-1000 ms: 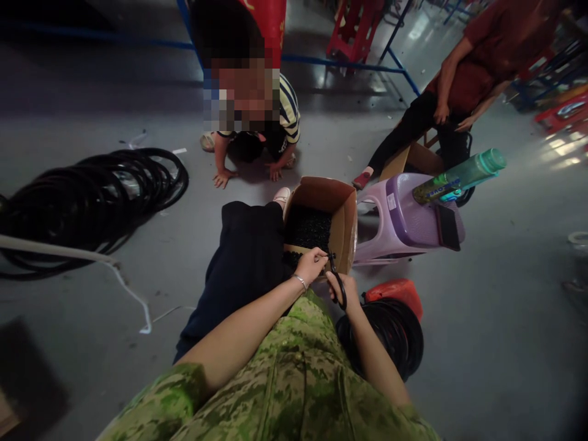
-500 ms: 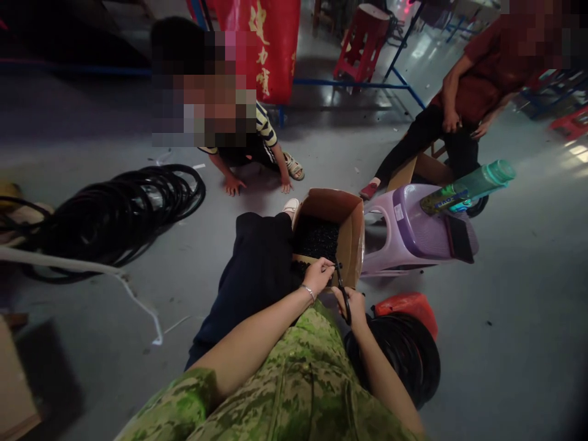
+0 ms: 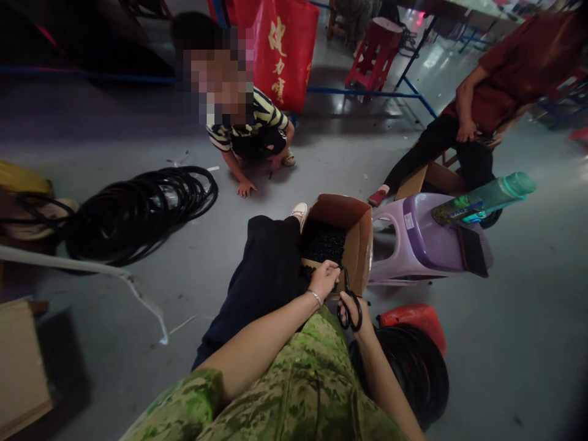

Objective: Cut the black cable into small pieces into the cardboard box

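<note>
Over the near edge of an open cardboard box, my left hand is closed in a pinch on a small dark piece, whose kind is too small to make out. Close by on the right, my right hand grips black-handled scissors by the finger loops, blades pointing away from me. The blades lie just right of my left fingertips. Many small black pieces fill the box's bottom, and a cardboard flap partly divides them.
A purple stool right of the box carries a green bottle and a dark phone-like slab. Coils of black tubing lie at left and by my right forearm. One person crouches ahead; another sits at right.
The scissors have turned, so both loops now show, and their blades have drawn back from my left fingertips. The crouching person has lifted one hand off the floor. My view has shifted slightly.
</note>
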`<state>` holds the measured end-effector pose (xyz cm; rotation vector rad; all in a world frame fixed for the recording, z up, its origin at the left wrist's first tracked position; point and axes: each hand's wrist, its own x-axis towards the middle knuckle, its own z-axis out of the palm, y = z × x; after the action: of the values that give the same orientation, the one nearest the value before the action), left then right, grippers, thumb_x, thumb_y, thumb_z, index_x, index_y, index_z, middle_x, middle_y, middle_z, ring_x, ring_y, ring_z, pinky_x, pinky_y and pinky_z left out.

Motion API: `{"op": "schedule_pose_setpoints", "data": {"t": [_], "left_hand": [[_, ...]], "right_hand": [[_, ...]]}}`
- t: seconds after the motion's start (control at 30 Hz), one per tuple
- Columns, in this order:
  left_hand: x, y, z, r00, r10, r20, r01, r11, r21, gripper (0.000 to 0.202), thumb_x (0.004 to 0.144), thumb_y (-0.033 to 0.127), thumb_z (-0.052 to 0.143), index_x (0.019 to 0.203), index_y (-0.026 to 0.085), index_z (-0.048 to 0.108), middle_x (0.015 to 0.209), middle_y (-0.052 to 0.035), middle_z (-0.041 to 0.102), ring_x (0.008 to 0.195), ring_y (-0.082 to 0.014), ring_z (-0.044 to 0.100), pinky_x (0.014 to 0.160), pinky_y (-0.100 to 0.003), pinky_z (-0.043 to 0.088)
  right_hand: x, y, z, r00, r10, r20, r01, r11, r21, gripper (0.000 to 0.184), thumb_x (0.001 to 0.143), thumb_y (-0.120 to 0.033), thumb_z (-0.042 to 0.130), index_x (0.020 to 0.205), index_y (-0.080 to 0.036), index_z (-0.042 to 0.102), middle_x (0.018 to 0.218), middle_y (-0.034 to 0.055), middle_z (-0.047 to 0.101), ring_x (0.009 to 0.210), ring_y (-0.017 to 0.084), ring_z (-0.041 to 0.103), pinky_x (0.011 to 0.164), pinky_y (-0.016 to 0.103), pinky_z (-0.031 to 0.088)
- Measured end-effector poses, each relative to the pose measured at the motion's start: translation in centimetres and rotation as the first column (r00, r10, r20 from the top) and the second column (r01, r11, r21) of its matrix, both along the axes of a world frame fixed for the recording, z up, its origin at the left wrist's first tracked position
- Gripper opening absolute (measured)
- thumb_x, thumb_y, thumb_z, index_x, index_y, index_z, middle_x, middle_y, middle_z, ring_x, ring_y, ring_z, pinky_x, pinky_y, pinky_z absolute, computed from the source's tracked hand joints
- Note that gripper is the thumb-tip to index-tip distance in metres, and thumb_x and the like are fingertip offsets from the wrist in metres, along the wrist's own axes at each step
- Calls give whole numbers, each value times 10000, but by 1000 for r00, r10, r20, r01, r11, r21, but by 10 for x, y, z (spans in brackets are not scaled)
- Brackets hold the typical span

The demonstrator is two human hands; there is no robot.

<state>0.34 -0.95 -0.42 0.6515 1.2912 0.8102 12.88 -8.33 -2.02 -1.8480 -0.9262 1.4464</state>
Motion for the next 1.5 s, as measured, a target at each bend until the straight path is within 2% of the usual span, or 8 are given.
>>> {"op": "schedule_pose_setpoints", "data": {"t": [0.13,0.27,0.5,0.63,0.77,1.1,1.3,1.5], "left_hand": [[-1,-2,6,999,-36,34,37,999,-21,236,792,371,627,914,177,576,515,81,495,364,-38,380,393,-163,263],[-4,-3,9,998,-16,64,17,1000,-15,251,791,363,629,952,175,587,514,85,482,366,-44,384,398,-171,286],[2,-6,6,997,-71,38,71,997,14,110,755,233,641,835,158,639,520,60,516,436,-68,441,464,-196,335],[8,-10,2,982,-180,49,175,980,96,34,748,169,613,756,159,645,582,28,600,516,-92,512,530,-211,385],[9,-12,-4,981,-192,9,189,973,130,40,761,149,592,735,163,620,566,38,587,512,-90,507,540,-212,388],[9,-11,-8,973,-202,-110,201,979,-21,58,753,131,621,803,161,610,560,46,586,505,-83,533,538,-194,423],[4,-9,1,955,-298,9,298,954,-29,120,775,232,651,833,141,600,517,59,540,445,-68,486,488,-184,396],[-8,-3,12,999,46,16,-48,988,146,290,777,327,665,1019,167,662,681,15,620,605,-86,544,570,-189,418]], "right_hand": [[-10,10,2,975,-127,-180,119,991,-55,513,700,-656,617,655,-145,620,454,-15,531,336,79,450,335,189,341],[-16,22,5,986,-144,-87,138,988,-74,503,671,-641,658,602,-145,606,414,-15,506,321,80,430,321,193,314],[3,42,10,968,-190,-161,209,971,112,464,672,-610,697,725,-154,628,546,16,614,428,123,544,400,223,417],[14,50,14,986,-132,-100,144,982,121,445,644,-594,729,669,-170,596,524,20,611,430,143,554,403,241,438],[13,51,14,997,-65,-29,68,991,112,436,662,-558,728,569,-170,554,457,2,548,378,118,500,364,225,401],[-8,48,1,931,-290,-222,302,953,19,348,625,-456,728,563,-170,539,409,-37,517,330,78,444,327,185,340],[-5,65,20,883,-457,-109,464,884,58,293,603,-383,706,531,-189,499,383,-51,481,305,72,406,297,193,287],[-17,84,28,943,-325,-72,332,931,149,316,659,-444,675,571,-182,522,435,-41,505,350,73,432,359,201,351]]}}
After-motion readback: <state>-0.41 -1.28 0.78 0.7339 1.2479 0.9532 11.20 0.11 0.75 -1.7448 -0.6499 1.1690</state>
